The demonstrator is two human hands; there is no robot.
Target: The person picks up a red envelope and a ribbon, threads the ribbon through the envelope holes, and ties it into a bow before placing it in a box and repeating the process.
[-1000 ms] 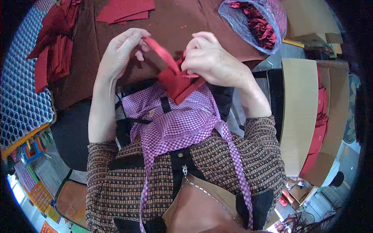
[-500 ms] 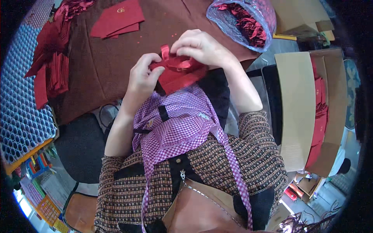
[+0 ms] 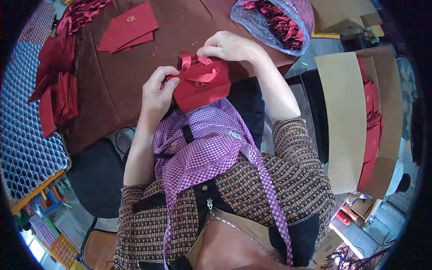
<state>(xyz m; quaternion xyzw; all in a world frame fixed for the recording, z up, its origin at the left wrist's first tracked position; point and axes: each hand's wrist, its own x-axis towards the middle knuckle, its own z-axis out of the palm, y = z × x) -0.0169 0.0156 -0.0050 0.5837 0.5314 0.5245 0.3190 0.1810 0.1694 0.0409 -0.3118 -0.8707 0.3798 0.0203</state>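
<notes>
A small red paper gift bag [image 3: 200, 92] with red ribbon handles hangs between my hands at the near edge of the cloth-covered table. My left hand [image 3: 158, 87] pinches its upper left corner between thumb and fingers. At the upper right corner, my right hand [image 3: 227, 46] grips the bag's top edge, its fingertips partly hidden behind the bag. One ribbon handle [image 3: 204, 75] droops over the front face, and another ribbon loop stands up behind the left part of the rim. A gold emblem shows on the front below the drooping ribbon.
Flat red bags [image 3: 128, 29] lie on the brown tablecloth [image 3: 108, 83]. Stacked red bags [image 3: 65, 96] stand at the left edge. A blue plastic sack [image 3: 281, 27] holds red ribbon-like bundles at the back right. An open cardboard box [image 3: 339, 130] with red bags stands at the right.
The bag has turned more squarely toward me and its front now shows the emblem. My right hand has shifted to the bag's upper right edge; both hands moved slightly left.
</notes>
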